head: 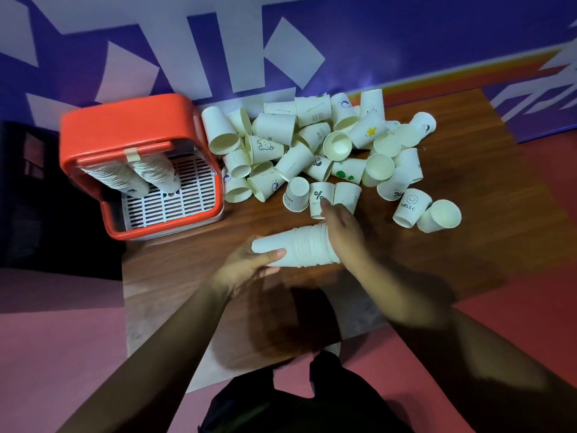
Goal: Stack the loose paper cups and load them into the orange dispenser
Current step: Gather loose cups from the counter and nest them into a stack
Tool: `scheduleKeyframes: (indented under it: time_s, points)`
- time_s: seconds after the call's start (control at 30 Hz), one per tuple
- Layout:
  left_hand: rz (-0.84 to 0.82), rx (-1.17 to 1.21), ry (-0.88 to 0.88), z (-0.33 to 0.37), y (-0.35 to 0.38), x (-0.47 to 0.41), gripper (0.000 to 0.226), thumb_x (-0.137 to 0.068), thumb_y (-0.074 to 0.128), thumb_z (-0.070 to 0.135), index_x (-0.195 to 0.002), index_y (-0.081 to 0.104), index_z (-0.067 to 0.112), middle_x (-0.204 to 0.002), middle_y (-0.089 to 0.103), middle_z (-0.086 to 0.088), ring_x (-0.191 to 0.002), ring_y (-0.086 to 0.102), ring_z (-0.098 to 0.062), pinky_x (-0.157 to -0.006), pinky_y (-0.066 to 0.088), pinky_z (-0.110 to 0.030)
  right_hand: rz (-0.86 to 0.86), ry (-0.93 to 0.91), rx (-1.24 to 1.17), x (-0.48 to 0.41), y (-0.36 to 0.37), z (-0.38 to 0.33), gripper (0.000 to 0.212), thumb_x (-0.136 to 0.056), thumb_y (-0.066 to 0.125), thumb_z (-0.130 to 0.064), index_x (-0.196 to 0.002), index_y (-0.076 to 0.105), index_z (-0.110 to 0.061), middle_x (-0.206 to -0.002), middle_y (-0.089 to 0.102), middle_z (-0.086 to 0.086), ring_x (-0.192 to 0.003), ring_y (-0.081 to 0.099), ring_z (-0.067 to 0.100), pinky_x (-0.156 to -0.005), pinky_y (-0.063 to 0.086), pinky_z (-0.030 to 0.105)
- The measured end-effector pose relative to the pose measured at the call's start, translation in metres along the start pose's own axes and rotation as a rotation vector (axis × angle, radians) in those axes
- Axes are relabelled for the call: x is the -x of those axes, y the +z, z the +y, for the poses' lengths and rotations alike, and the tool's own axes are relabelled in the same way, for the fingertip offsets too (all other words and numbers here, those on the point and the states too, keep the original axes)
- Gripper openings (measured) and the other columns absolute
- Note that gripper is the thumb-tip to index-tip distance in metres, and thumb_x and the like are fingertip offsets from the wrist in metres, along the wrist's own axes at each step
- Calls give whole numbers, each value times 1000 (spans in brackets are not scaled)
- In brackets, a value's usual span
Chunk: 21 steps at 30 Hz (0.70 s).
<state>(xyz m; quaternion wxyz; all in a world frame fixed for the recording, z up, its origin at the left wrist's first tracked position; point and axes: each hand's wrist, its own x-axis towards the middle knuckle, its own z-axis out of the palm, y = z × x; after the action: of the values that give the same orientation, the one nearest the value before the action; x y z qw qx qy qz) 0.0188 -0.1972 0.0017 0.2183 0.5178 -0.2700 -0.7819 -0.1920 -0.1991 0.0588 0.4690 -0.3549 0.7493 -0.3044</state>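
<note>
1. A person stands at a wooden surface, seen from above.
2. The left hand grips the closed end of a nested stack of cups, thumb curled over it. The stack lies sideways, just above the surface.
3. The right hand covers the stack's open end, with a finger reaching to a loose cup marked with a percent sign. Whether it grips anything cannot be told.
4. The pile of loose cups lies beyond the hands, mostly tipped on their sides.
5. The orange dispenser stands at the left, beside the pile, with hanging cup columns already in it.
6. Risks, as a judgement: the sideways stack is held firmly at one end only, so it could sag or slide apart. A cup pushed in crooked could crumple. The reaching hand could knock nearby cups, and those near the right edge might roll off.
</note>
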Motion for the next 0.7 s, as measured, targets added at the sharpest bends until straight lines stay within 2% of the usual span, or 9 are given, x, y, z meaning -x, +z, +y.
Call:
scheduleKeyframes:
  time_s: [0.07, 0.17, 0.27, 0.33, 0.4, 0.47, 0.53, 0.6, 0.7]
  points:
    - [-5, -332, 72, 3, -1, 2, 87, -52, 95, 49, -123, 59, 15, -124, 65, -9, -113, 64, -21, -95, 54, -34, 7, 57, -24, -7, -8, -1, 57, -95, 39, -60, -121, 61, -13, -118, 59, 0, -113, 53, 19, -91, 39, 34]
    - [-83, -591, 142, 17, 6, 4, 60, -64, 90, 41, -117, 61, 36, -120, 62, 7, -111, 60, -11, -95, 52, -29, -6, 121, -66, -16, -20, 1, 59, -95, 38, -61, -118, 64, -13, -105, 57, -3, -103, 52, 17, -88, 38, 33]
    - [-176, -738, 163, 25, 12, -5, 59, -64, 88, 47, -116, 63, 37, -116, 66, 9, -109, 63, -12, -95, 55, -35, -33, 159, -65, -27, -26, 3, 58, -94, 35, -65, -102, 68, -18, -97, 59, -8, -94, 55, 13, -86, 42, 34]
    - [-162, -684, 161, 24, 13, -10, 65, -61, 86, 52, -118, 62, 34, -116, 67, 6, -109, 65, -15, -96, 55, -38, -13, 211, -139, -39, -31, 7, 55, -92, 36, -67, -99, 66, -21, -101, 64, -2, -94, 61, 16, -83, 51, 37]
    - [-121, -538, 154, 22, 14, -13, 68, -62, 85, 51, -122, 60, 29, -119, 68, 2, -111, 66, -18, -97, 54, -38, 28, 232, -158, -54, -37, 16, 51, -92, 43, -61, -104, 62, -15, -104, 66, 5, -92, 66, 21, -72, 58, 37]
    - [-78, -428, 161, 19, 12, -14, 70, -64, 85, 48, -123, 58, 25, -121, 68, -1, -112, 66, -21, -93, 55, -35, 88, 192, -33, -73, -41, 30, 38, -92, 52, -49, -91, 60, -12, -92, 65, 6, -84, 66, 22, -69, 58, 40]
    - [-53, -355, 166, 15, 9, -15, 71, -64, 85, 44, -125, 55, 24, -123, 66, -2, -113, 65, -20, -89, 56, -32, 145, 165, 121, -92, -43, 40, 38, -86, 58, -46, -77, 55, -9, -74, 58, 3, -75, 62, 24, -62, 52, 38]
    - [-30, -311, 162, 13, 7, -16, 74, -63, 86, 41, -126, 52, 23, -123, 66, -2, -111, 66, -17, -85, 56, -30, 176, 176, 203, -110, -42, 45, 49, -80, 61, -50, -90, 56, -2, -82, 59, 7, -82, 62, 27, -57, 41, 29]
    - [-2, -276, 164, 14, 4, -17, 78, -62, 87, 38, -128, 49, 19, -121, 68, -4, -106, 69, -16, -82, 56, -29, 212, 215, 211, -137, -38, 49, 68, -81, 67, -48, -120, 54, 5, -116, 63, 17, -106, 62, 33, -72, 44, 31]
